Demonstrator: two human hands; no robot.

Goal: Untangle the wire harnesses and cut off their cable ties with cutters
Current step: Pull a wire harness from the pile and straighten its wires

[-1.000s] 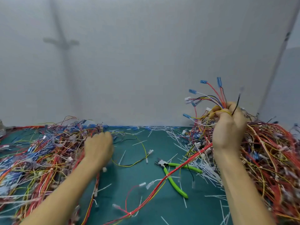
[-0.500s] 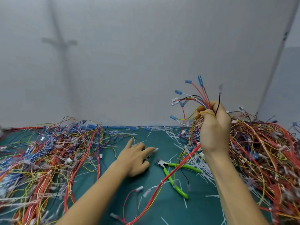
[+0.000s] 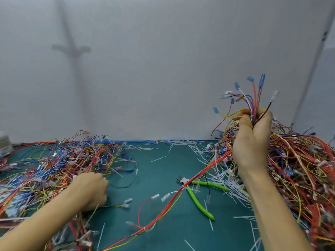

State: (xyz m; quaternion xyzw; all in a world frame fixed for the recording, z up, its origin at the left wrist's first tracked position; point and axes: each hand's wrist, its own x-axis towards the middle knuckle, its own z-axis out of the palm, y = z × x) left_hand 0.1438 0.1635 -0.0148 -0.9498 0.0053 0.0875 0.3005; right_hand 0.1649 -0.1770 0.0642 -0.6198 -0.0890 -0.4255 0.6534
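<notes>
Swinging back from mid-mat, the left hand [image 3: 90,191] now rests at the edge of the tangled pile [image 3: 54,160], fingers curled; whether they hold a wire I cannot tell. The right hand [image 3: 252,142] has raised the harness [image 3: 253,98] it clenches, thin springy wires with blue tips. The green-handled cutters [image 3: 199,198] lie untouched between the hands, so this is probably untangling, not cutting.

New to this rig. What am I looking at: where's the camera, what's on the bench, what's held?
No machine: two bare hands, filmed by one wide-angle camera on the person's head, looking down. The right hand is raised, gripping a bundle of wires with blue-capped ends; a red strand trails down from it across the green mat. The left hand lies curled at the left pile's edge; whether it holds anything is hidden. A second pile lies right. Green-handled cutters lie between, among cut white ties.
</notes>
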